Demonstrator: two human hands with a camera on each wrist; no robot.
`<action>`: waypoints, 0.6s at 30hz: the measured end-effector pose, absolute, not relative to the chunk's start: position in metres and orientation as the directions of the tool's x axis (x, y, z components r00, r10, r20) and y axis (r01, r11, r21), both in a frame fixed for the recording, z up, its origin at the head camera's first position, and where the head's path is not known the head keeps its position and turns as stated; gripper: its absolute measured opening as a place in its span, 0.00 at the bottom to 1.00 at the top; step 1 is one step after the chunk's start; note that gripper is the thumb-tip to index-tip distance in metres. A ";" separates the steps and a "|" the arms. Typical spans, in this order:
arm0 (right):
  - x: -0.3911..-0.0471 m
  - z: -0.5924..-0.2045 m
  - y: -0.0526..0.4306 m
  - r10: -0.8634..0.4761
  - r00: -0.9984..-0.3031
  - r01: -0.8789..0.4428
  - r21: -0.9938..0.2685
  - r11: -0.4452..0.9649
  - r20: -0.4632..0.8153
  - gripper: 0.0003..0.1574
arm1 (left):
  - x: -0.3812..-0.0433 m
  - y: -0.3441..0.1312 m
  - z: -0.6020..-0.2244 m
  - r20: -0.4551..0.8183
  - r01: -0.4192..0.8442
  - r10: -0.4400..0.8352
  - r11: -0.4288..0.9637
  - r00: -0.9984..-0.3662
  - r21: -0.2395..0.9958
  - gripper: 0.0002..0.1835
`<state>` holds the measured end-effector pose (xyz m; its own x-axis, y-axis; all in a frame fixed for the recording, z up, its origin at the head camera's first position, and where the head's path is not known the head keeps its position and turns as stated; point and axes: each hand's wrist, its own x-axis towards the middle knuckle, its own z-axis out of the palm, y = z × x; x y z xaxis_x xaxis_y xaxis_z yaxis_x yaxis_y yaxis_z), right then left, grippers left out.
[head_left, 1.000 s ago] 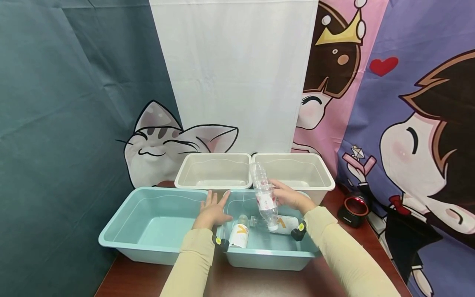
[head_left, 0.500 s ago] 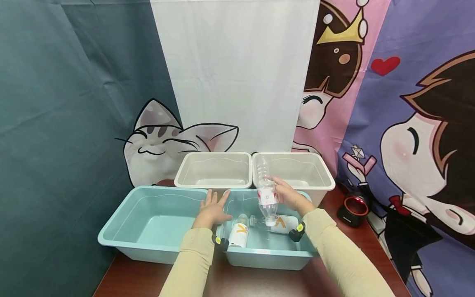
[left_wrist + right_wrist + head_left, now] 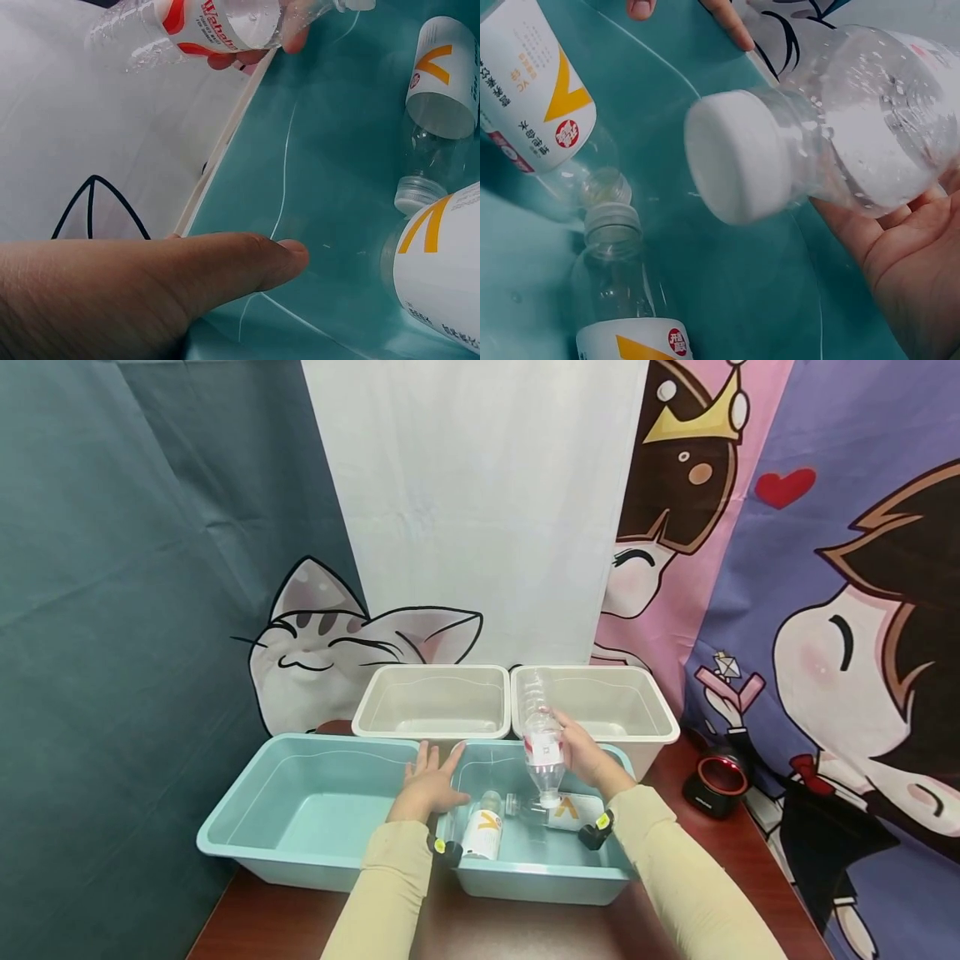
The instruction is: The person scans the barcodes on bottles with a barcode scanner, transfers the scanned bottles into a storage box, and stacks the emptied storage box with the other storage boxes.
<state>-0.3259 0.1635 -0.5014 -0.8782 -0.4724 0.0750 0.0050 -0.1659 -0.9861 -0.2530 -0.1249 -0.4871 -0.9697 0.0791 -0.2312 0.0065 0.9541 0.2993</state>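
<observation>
Left hand (image 3: 427, 790) splayed; right (image 3: 585, 755) grips bottle (image 3: 545, 753)

A reddish-brown table (image 3: 480, 935) carries two light-blue tubs (image 3: 540, 887), two cream tubs (image 3: 442, 693) behind, and a black device (image 3: 711, 793).

Left front tub (image 3: 330, 814) and right front tub (image 3: 547, 887) sat side by side on table (image 3: 300, 927). Behind stood left back tub (image 3: 435, 714) and right back tub (image 3: 615, 710); scanner (image 3: 716, 783) to their right. Left bottle (image 3: 483, 833) and right bottle (image 3: 576, 812) lay in right front tub; upper bottle (image 3: 543, 747) above, in right hand (image 3: 585, 752). Left hand (image 3: 426, 789) between front tubs.
</observation>
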 end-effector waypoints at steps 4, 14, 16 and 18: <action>-0.328 -0.505 0.164 -0.436 -0.897 0.006 -0.986 -0.164 0.067 0.47 | -0.253 -0.125 -0.487 -0.233 0.006 0.077 0.956 -0.970 0.293 0.54; -0.328 -0.500 0.163 -0.388 -0.920 0.150 -0.963 -0.222 -0.053 0.40 | -0.254 -0.124 -0.489 -0.222 0.013 0.082 0.955 -0.971 0.297 0.54; -0.329 -0.499 0.162 -0.354 -0.933 0.139 -0.973 -0.185 -0.066 0.36 | -0.255 -0.125 -0.490 -0.222 0.013 0.082 0.956 -0.972 0.294 0.54; -0.329 -0.500 0.162 -0.341 -0.937 0.133 -0.978 -0.161 -0.071 0.37 | -0.255 -0.125 -0.490 -0.222 0.013 0.081 0.956 -0.972 0.292 0.54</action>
<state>-0.3292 0.1624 -0.5002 -0.9374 -0.3408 -0.0713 0.1328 -0.1607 -0.9780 -0.2551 -0.1246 -0.4901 -0.9718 0.0810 -0.2216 0.0131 0.9562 0.2923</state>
